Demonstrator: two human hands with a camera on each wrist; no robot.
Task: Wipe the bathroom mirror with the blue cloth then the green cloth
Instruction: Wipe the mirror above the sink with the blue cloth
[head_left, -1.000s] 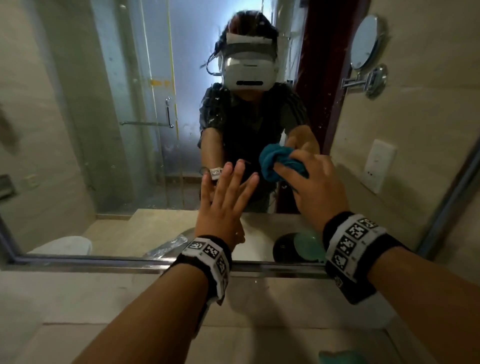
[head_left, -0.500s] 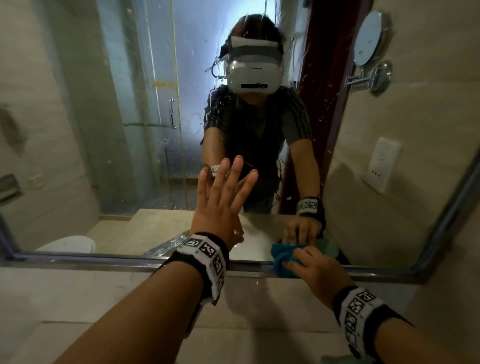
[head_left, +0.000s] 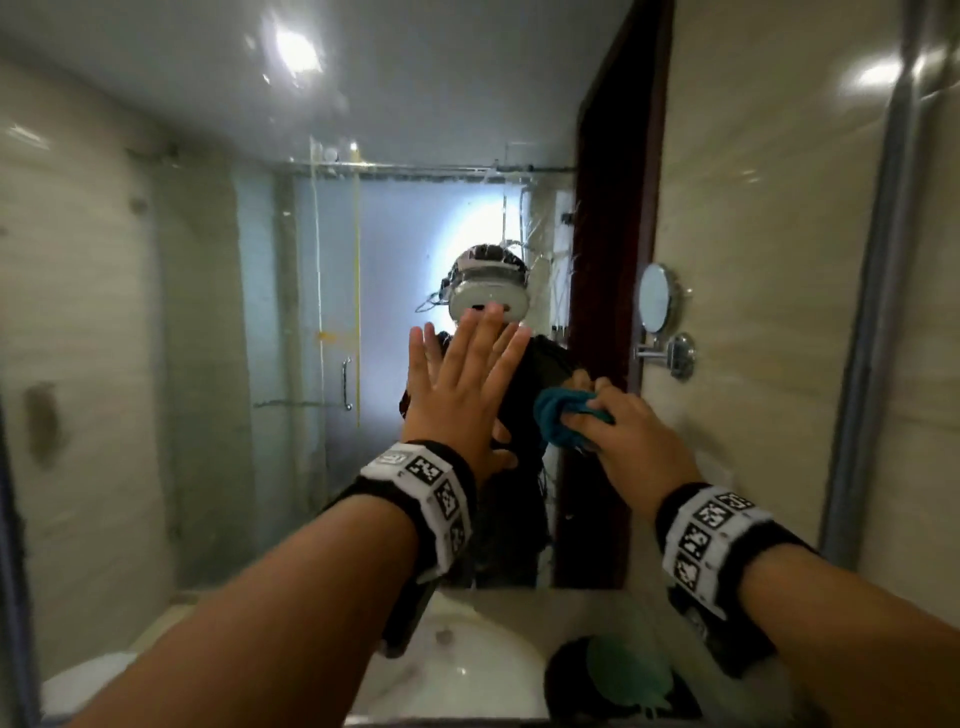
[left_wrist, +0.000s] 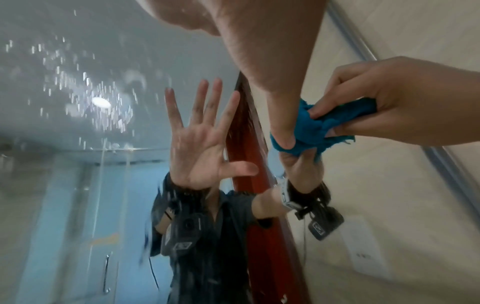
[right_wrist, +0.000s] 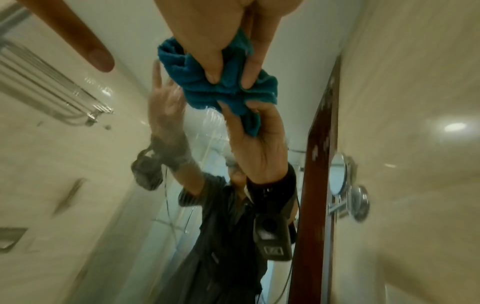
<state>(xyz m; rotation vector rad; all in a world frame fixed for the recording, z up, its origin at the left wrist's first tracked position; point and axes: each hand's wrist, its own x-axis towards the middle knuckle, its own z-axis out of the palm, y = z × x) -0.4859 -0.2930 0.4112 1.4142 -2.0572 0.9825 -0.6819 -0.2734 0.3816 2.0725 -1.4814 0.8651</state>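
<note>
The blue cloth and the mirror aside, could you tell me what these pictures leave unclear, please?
- Green cloth: head view only, low in the mirror, blurred; lay unclear.
- Blue cloth: bunched in the right hand; fingers hide its size and folds.
- Left hand: palm contact with the glass unclear, hidden by the hand itself.
- Streaks left: motion blur hides them.

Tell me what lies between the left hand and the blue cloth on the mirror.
Nothing but bare glass. In the head view the left hand is flat on the mirror, and the blue cloth, gripped by the right hand, sits just beside it.
</note>
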